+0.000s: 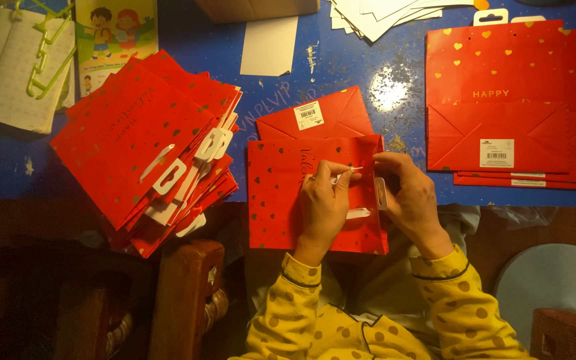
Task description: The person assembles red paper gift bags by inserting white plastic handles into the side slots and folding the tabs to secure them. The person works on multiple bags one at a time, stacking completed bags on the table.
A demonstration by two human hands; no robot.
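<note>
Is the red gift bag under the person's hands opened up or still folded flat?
Folded flat. The red gift bag lies as one thin sheet on the blue table, no opening showing.

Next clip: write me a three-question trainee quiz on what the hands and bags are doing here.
1. True or false: both hands work on the red gift bag lying flat in front of the person.
2. Which hand pinches the thin white strip? A) left hand B) right hand
3. On which side of the blue table is the fanned pile of red bags?

Key: 1 true. 2 A. 3 The person's left; the neat stack of bags lies on the right.
</note>
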